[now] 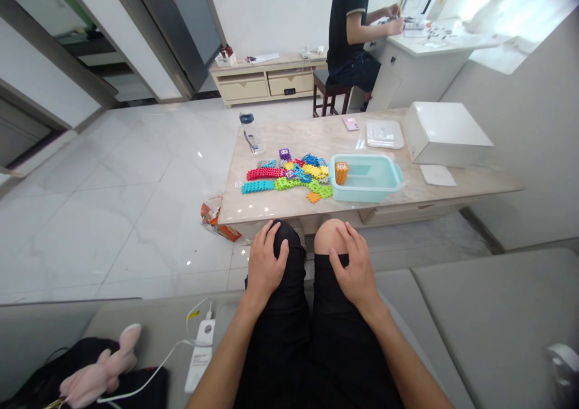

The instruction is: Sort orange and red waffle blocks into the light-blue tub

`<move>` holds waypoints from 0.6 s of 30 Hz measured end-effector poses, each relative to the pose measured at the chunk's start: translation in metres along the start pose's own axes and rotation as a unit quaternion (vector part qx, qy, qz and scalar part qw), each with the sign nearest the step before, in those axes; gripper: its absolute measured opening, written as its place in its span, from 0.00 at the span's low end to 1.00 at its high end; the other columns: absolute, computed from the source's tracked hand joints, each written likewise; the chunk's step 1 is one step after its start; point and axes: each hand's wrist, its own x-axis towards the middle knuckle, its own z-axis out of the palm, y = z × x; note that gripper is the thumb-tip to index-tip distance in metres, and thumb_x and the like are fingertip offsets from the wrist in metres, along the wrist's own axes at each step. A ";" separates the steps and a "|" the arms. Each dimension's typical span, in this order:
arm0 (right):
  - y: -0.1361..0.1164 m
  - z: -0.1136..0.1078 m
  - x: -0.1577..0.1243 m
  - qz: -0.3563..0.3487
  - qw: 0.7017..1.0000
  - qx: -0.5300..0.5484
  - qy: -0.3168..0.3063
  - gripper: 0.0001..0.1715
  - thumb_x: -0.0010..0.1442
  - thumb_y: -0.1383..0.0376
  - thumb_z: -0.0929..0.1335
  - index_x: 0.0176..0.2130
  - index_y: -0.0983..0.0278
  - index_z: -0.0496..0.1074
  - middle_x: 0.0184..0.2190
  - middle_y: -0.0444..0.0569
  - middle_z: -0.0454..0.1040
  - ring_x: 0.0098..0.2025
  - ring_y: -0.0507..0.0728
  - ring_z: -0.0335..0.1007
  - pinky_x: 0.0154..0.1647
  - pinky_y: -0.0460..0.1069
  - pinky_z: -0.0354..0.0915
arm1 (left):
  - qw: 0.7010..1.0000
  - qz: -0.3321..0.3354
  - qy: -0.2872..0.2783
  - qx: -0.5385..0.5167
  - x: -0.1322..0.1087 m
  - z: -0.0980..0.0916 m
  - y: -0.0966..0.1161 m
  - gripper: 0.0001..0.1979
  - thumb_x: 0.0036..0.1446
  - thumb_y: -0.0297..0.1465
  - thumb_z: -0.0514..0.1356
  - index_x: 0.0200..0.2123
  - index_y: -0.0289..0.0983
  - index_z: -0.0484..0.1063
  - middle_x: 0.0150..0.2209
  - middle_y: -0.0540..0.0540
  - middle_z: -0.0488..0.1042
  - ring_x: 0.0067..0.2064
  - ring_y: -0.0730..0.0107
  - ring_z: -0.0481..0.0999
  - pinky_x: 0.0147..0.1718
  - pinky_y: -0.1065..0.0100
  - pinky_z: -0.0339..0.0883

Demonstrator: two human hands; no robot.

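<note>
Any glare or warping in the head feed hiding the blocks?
Head view: window at upper right blown out white; light spots glint on the floor; wide lens bends the door frames at left; coloured blocks and teal bin sharp, evenly lit.

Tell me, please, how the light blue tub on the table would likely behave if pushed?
The tub probably slides easily, since the table looks glossy. It is likely light, appearing to be thin plastic holding only one orange block. Low and wide, it seems unlikely to tip.
</note>
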 end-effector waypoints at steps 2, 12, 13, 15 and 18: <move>0.000 0.000 0.000 0.001 1.000 -0.003 0.000 0.33 0.75 0.58 0.66 0.75 0.57 0.65 0.75 0.58 0.65 0.74 0.69 0.63 0.74 0.70 0.64 | 1.000 0.001 0.000 0.000 0.000 0.000 0.000 0.23 0.76 0.39 0.57 0.69 0.41 0.70 0.70 0.36 0.71 0.71 0.47 0.71 0.72 0.42 0.64; 0.001 0.000 0.000 -0.002 1.000 -0.002 0.000 0.34 0.75 0.57 0.66 0.75 0.57 0.64 0.75 0.57 0.65 0.74 0.69 0.63 0.74 0.71 0.63 | 1.000 0.002 -0.002 0.007 0.001 -0.001 0.000 0.23 0.76 0.39 0.57 0.69 0.40 0.70 0.70 0.36 0.72 0.70 0.46 0.72 0.71 0.42 0.65; 0.001 0.000 0.000 -0.002 1.000 -0.002 0.000 0.34 0.75 0.57 0.66 0.75 0.57 0.64 0.75 0.57 0.64 0.74 0.69 0.62 0.75 0.71 0.63 | 1.000 0.002 -0.002 0.007 0.001 -0.001 0.000 0.23 0.76 0.39 0.57 0.69 0.40 0.70 0.70 0.36 0.72 0.70 0.46 0.72 0.71 0.42 0.65; 0.001 0.000 0.000 0.001 1.000 -0.001 -0.001 0.34 0.75 0.57 0.66 0.76 0.56 0.63 0.76 0.57 0.64 0.74 0.69 0.62 0.75 0.71 0.63 | 1.000 0.002 0.000 0.005 0.002 -0.001 -0.001 0.23 0.76 0.39 0.57 0.69 0.41 0.70 0.70 0.36 0.72 0.70 0.46 0.72 0.71 0.42 0.65; 0.000 0.000 0.000 0.005 1.000 0.002 -0.001 0.35 0.75 0.57 0.66 0.76 0.56 0.63 0.76 0.57 0.64 0.74 0.69 0.62 0.75 0.70 0.63 | 1.000 0.003 0.001 0.001 0.002 0.000 -0.002 0.24 0.76 0.39 0.57 0.69 0.41 0.70 0.70 0.36 0.72 0.70 0.47 0.72 0.72 0.41 0.64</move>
